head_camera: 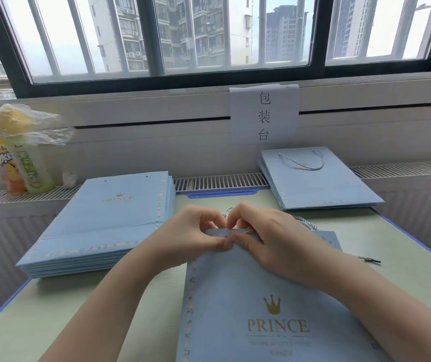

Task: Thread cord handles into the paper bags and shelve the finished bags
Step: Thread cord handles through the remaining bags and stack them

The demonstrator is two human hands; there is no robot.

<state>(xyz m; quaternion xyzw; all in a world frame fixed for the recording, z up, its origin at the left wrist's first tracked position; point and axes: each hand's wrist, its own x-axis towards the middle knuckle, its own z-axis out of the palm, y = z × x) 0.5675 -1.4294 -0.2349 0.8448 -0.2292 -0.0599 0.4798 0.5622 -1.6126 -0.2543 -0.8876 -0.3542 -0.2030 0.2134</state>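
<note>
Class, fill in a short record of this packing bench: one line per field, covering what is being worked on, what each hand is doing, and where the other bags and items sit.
Work piece: blue bag lying flat on the table
Left hand: pinches the bag's top edge
Right hand: pinches the cord at the top edge
Unthreaded stack: left of the hands, holes showing
Finished bags: far right, cord handle on top
Bottles: far left on the sill, plastic wrap over them
Sign: paper, below the window
</note>
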